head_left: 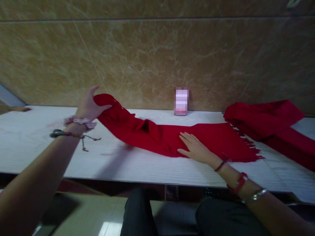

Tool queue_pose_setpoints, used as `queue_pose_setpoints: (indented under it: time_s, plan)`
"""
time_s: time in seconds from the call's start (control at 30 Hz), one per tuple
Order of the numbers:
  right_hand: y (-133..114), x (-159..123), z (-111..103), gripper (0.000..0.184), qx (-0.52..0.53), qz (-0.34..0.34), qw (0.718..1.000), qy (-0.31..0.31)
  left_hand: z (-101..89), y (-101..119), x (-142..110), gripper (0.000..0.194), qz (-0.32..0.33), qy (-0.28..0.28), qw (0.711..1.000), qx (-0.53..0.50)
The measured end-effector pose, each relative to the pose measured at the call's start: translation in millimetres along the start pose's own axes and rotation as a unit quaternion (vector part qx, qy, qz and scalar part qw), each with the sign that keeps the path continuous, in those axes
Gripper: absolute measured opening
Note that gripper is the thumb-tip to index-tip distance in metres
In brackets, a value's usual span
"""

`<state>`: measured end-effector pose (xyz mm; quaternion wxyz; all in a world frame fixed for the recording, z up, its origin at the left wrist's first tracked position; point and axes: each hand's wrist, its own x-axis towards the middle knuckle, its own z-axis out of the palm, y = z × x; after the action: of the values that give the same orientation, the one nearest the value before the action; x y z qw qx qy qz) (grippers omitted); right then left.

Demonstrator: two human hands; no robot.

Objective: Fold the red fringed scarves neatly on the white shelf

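A long red scarf (157,139) with a fringed right end lies across a narrow white wood-grain table (81,157). My left hand (89,104) holds its left end, which is raised off the surface; some of the fingers are hidden behind the cloth. Flat on the middle of the scarf rests my right hand (195,149), fingers stretched out and pressing on the fabric. Soft folds run through the cloth between both hands. Beyond the fringe, a second piece of red cloth (265,119) lies loosely folded at the right.
A small pinkish box-like thing (181,101), blurred out, stands at the back against the brown marbled wall (137,59). At the far left is a small brown piece (19,109). My knees (139,213) are below the table's front edge.
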<state>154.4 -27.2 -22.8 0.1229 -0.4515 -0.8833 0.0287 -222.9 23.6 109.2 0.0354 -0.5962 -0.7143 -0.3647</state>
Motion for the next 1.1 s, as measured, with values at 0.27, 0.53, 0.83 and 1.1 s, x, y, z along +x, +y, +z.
queue_pose_setpoints:
  time_s: [0.27,0.53,0.83,1.1]
  plan:
    - [4.8,0.4,6.2,0.067,0.006,0.006,1.000,0.012,36.8,-24.1,-36.6,0.062,0.035,-0.175,0.919,0.352]
    - [4.2,-1.1,5.5,0.063,0.008,-0.002,1.000,0.019,70.8,-74.7,-47.4,0.070,-0.058,-0.274,0.929,0.241]
    - [4.0,-1.9,4.2,0.064,0.005,-0.001,1.000,0.017,29.2,-110.2,-50.0,0.067,-0.065,-0.111,0.957,0.262]
    - [5.8,-2.8,8.7,0.061,0.011,0.005,0.999,0.031,-24.8,-141.8,-5.4,0.033,-0.096,-0.057,0.953,0.283]
